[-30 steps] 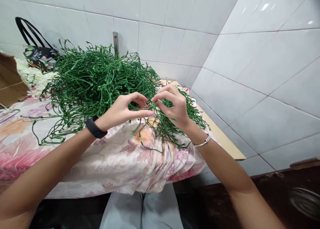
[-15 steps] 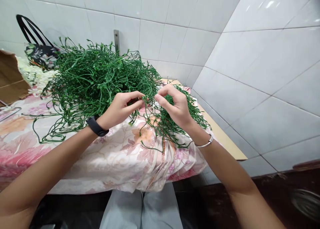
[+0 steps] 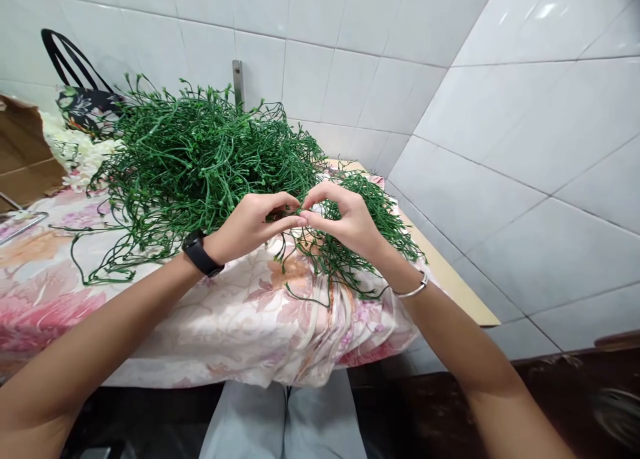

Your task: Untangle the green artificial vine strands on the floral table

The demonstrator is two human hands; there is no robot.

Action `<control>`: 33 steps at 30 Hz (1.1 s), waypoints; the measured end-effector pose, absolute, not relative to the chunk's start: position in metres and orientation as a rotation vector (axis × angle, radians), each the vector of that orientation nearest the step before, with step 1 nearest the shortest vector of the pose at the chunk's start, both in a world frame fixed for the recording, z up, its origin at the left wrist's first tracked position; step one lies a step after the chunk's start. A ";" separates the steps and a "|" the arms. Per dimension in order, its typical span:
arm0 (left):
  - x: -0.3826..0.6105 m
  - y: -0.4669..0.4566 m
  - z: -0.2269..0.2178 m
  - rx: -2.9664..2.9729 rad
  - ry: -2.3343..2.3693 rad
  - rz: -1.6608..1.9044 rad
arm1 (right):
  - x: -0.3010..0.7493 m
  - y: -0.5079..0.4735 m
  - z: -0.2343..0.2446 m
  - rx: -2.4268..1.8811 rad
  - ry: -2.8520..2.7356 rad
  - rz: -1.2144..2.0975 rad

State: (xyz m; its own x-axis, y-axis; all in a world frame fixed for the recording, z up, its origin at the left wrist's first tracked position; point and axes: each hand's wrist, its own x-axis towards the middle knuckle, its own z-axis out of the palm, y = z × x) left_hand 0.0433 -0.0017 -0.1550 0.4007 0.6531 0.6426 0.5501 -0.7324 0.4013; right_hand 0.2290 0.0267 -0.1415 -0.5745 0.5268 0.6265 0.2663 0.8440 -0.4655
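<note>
A large heap of green artificial flower stems (image 3: 215, 145) lies on the flowered tablecloth (image 3: 240, 312). Right of it is a smaller pile of the same stems (image 3: 350, 252). Between the two, my left hand (image 3: 260, 222), below a black wristband, is closed with thumb and fingertips pinching a green stem. My right hand (image 3: 340, 219), with a silver bangle on the wrist, is pinched at the same spot, its fingertips touching those of the left. The small part between the fingertips is mostly hidden; it looks like a piece of green stem.
White artificial flowers (image 3: 83, 155) and a brown cardboard box (image 3: 25, 159) are at the left. Behind them stands a dark floral bag (image 3: 90, 105) with black handles. A metal bracket (image 3: 238, 85) rises by the tiled wall. The bare board edge (image 3: 455, 285) shows at right.
My hands have come together; the fingertips, apart before, now meet over the green stem. Both have dropped slightly. The piles of stems stay where they were.
</note>
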 end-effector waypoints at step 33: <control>0.044 0.002 -0.157 2.627 0.975 1.261 | 0.227 0.020 -0.143 -0.600 -2.220 0.788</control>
